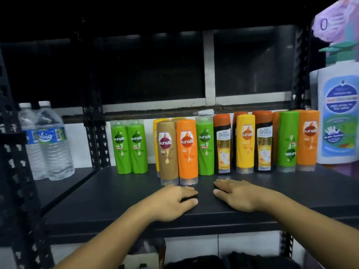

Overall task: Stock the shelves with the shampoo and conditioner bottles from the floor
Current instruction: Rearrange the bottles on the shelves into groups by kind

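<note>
The left hand [174, 200] and right hand [237, 195] lay flat, fingers loose, holding nothing, on the matte black shelf [116, 200]. Just beyond their fingertips stood smooth, rounded plastic Sunsilk bottles [187, 150], cap-down.

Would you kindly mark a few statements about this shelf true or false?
1. The left hand and the right hand rest on the shelf, holding nothing. True.
2. The brown bottle stands at the row's far right end. False: it stands left of centre, beside an orange bottle.
3. One green bottle has its label upside down. True.
4. The water bottles lie on their sides. False: they stand upright, in the bay to the left.
</note>
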### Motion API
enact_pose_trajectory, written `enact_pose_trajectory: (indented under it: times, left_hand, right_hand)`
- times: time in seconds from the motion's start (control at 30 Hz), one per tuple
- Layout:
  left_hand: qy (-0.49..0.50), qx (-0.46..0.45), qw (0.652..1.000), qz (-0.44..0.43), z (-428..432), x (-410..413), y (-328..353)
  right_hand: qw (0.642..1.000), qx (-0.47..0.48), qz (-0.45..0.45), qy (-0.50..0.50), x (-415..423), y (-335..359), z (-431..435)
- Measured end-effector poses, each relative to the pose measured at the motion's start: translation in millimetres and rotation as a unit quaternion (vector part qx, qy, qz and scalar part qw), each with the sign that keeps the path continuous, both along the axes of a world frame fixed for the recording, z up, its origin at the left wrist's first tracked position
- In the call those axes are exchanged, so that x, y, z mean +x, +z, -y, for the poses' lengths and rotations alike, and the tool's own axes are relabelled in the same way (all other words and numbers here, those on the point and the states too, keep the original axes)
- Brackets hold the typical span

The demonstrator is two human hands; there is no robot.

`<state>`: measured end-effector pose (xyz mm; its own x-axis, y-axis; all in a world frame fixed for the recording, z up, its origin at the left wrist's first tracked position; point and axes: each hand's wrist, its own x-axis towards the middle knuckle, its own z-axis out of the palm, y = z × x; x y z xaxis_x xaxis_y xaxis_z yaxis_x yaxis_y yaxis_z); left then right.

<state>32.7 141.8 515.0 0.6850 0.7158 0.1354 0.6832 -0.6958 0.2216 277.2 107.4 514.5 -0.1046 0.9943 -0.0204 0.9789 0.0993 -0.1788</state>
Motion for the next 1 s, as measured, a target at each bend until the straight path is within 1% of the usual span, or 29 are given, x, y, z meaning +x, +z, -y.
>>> enact_pose_trajectory:
  times: [0.1, 0.17, 0.27, 0.37, 0.4, 0.47, 0.53, 0.6, 0.67, 0.77, 0.8, 0.87, 0.93, 1.0]
  left_hand:
    - [-0.014, 0.007, 1.000, -0.016, -5.9, 28.3, -0.9]
    - [-0.012, -0.007, 1.000, -0.016, -10.3, 40.8, -0.7]
    - [-0.007, -0.026, 1.000, -0.015, -14.6, 46.7, 1.4]
    - [-0.019, -0.007, 0.999, -0.041, -15.2, 46.0, 17.6]
    - [-0.021, 0.008, 0.999, -0.027, -14.0, 48.0, 29.9]
    - [-0.022, 0.056, 0.997, 0.048, -12.1, 55.6, 64.3]
    - [-0.028, 0.132, 0.983, 0.123, -13.4, 65.2, 105.5]
    - [-0.028, 0.193, 0.968, 0.156, -17.9, 76.6, 145.2]
    - [-0.022, 0.241, 0.962, 0.125, -28.6, 88.5, 174.7]
    - [0.024, 0.343, 0.939, -0.007, -55.4, 103.3, 197.1]
    - [0.047, 0.360, 0.931, -0.045, -64.4, 106.6, 200.0]
    - [0.089, 0.344, 0.931, -0.081, -80.0, 110.9, 200.7]
    - [0.112, 0.295, 0.946, -0.072, -89.6, 114.5, 196.7]
    - [0.126, 0.267, 0.954, -0.062, -94.0, 117.2, 190.8]
  right_hand:
    - [1.000, 0.005, -0.013, -0.015, 7.2, -5.6, -0.3]
    - [1.000, 0.010, -0.019, -0.014, 8.4, -8.8, -0.8]
    - [1.000, 0.013, -0.019, -0.010, 10.2, -11.3, -1.2]
    - [1.000, 0.017, -0.020, -0.004, 9.7, -11.5, -0.4]
    - [0.999, 0.022, -0.023, -0.003, 10.2, -11.7, -0.5]
    - [0.999, 0.030, -0.032, -0.003, 11.3, -12.6, -1.0]
    - [0.999, 0.032, -0.043, -0.005, 13.1, -14.4, -1.7]
    - [0.998, 0.033, -0.049, -0.005, 14.9, -15.2, -2.7]
    - [0.998, 0.032, -0.057, -0.005, 15.8, -14.7, -2.3]
    - [0.997, 0.033, -0.074, -0.007, 15.9, -13.5, -1.0]
    - [0.996, 0.034, -0.077, -0.008, 15.8, -13.0, -0.9]
    - [0.996, 0.034, -0.084, -0.010, 15.6, -12.1, -0.4]
    - [0.995, 0.036, -0.088, -0.012, 15.9, -11.9, 0.1]
    - [0.995, 0.037, -0.095, -0.015, 16.5, -11.2, 0.1]
